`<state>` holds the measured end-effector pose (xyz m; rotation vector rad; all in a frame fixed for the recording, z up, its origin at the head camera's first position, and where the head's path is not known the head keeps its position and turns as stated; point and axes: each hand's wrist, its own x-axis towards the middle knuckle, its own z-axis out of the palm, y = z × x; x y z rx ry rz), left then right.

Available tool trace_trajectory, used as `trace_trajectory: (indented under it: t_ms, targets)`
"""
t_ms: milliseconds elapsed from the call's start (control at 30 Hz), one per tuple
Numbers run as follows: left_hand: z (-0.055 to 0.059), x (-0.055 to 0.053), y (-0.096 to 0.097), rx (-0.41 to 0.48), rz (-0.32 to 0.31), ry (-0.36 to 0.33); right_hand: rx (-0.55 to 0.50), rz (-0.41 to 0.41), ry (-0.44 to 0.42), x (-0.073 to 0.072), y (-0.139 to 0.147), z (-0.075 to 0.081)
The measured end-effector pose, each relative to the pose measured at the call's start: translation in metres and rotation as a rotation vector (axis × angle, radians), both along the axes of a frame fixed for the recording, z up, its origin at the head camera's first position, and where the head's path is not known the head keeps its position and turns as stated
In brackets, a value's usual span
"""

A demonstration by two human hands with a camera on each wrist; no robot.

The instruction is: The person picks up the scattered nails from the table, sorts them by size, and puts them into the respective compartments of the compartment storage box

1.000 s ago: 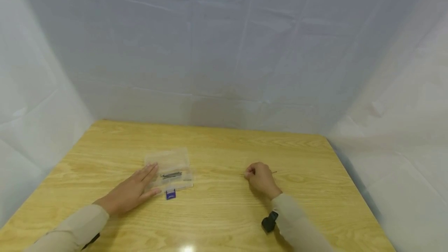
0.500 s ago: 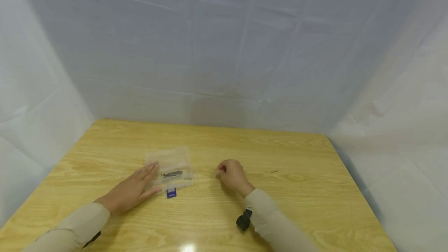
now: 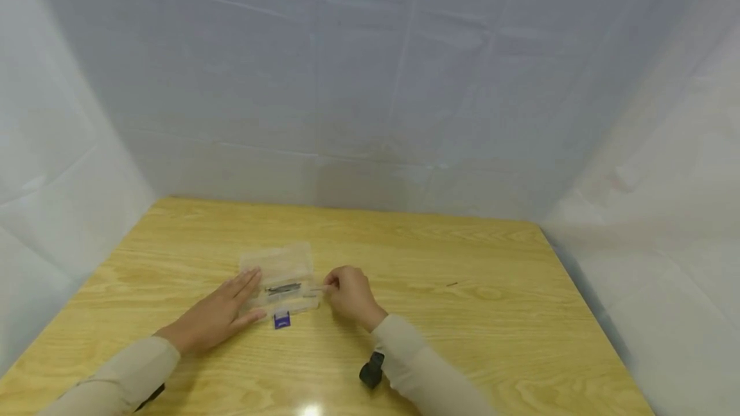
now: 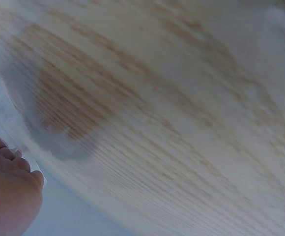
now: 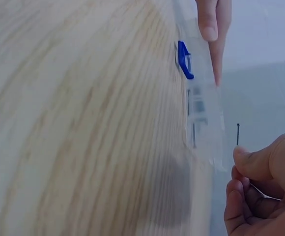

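A clear plastic box (image 3: 283,259) lies on the wooden table with its lid raised, a blue latch (image 3: 282,320) at its front edge. Several dark nails (image 3: 283,288) lie together in one compartment; a smaller one sits in the right-hand compartment. My left hand (image 3: 214,316) rests on the box's left side, fingers straight. Just beyond the box's right edge, my right hand (image 3: 351,294) pinches a thin dark nail (image 5: 238,134) between thumb and forefinger, its headed end pointing out toward the box. In the left wrist view, only part of a hand (image 4: 10,187) shows at the lower left.
Another thin dark nail (image 3: 452,284) lies on the table (image 3: 491,352) to the right. White sheeting (image 3: 370,82) hangs behind the table and along both sides.
My right hand has moved left across the table with the nail, from the right side to the box's right edge. One nail stays behind on the table. My left hand has not moved.
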<state>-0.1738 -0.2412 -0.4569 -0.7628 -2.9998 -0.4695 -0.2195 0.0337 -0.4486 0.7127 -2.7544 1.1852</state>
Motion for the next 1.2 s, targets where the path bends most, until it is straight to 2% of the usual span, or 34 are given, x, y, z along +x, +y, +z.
trace_trajectory:
  t_ms: [200, 400, 1200]
  targets:
    - [-0.001, 0.000, -0.001, -0.001, -0.001, 0.011, 0.002, -0.029, -0.039, 0.002, -0.016, -0.003]
    - [-0.001, 0.001, -0.001, -0.008, -0.002, 0.012, 0.015, -0.015, -0.045, 0.003, -0.024, -0.005]
    - [0.002, 0.002, 0.001, 0.007, 0.005, -0.004, -0.020, -0.017, -0.076, 0.003, -0.028, -0.006]
